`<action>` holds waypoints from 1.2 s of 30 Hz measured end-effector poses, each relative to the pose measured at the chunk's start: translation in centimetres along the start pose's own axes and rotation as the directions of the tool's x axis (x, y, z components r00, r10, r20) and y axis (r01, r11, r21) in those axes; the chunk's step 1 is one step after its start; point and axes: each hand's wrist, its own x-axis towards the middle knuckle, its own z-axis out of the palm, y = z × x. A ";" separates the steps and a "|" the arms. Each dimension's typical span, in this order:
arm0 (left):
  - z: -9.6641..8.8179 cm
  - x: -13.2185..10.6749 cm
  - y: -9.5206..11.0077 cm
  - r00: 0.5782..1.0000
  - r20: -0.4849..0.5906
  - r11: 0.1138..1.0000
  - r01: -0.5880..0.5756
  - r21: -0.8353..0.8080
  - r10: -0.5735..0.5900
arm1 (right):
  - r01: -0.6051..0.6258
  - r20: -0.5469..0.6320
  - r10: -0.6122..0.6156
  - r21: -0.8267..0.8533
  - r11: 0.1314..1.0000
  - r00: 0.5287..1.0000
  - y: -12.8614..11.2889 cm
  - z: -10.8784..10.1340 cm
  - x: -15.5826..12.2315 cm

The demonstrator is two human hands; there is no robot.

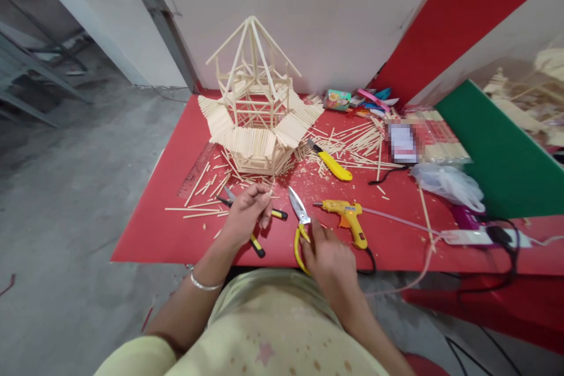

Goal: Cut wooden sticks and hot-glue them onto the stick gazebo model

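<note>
My left hand (250, 211) is closed in a pinch in front of the wooden stick model (253, 141); whatever its fingertips hold is too small to make out. Beneath that hand lie pliers (278, 214) with black and yellow handles, partly covered by it. My right hand (331, 255) has its fingers curled on the yellow handle of the scissors (299, 211), whose blades point away from me. To the right of them a yellow glue gun (348, 217) rests on its side, a glue stick trailing from its back. The model has a pointed open roof frame and flared slatted panels.
Loose sticks (352, 141) and shavings are scattered over the red table (150, 229). A yellow utility knife (332, 164), a clear ruler (194, 173), a phone-like object (403, 142), a plastic bag (449, 185) and a power strip (467, 237) lie around. Cables hang off the front edge.
</note>
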 end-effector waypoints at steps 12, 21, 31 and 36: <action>1.4 1.0 2.8 0.991 0.125 0.998 0.045 0.036 -0.049 | 0.558 -0.556 -0.270 0.450 0.697 0.786 -1.6 -5.9 4.5; 2.2 2.2 3.0 0.986 0.021 0.915 0.161 -0.369 -0.166 | 0.604 -0.781 -0.152 0.327 0.727 0.606 -3.3 -6.2 6.6; 3.0 3.2 3.5 0.984 0.003 0.897 0.162 -0.411 -0.176 | 0.586 -0.743 -0.189 0.317 0.746 0.642 -4.0 -5.2 8.2; 3.0 3.6 3.7 0.984 -0.026 0.903 0.152 -0.403 -0.177 | 0.564 -0.714 -0.181 0.344 0.751 0.676 -4.2 -4.9 8.7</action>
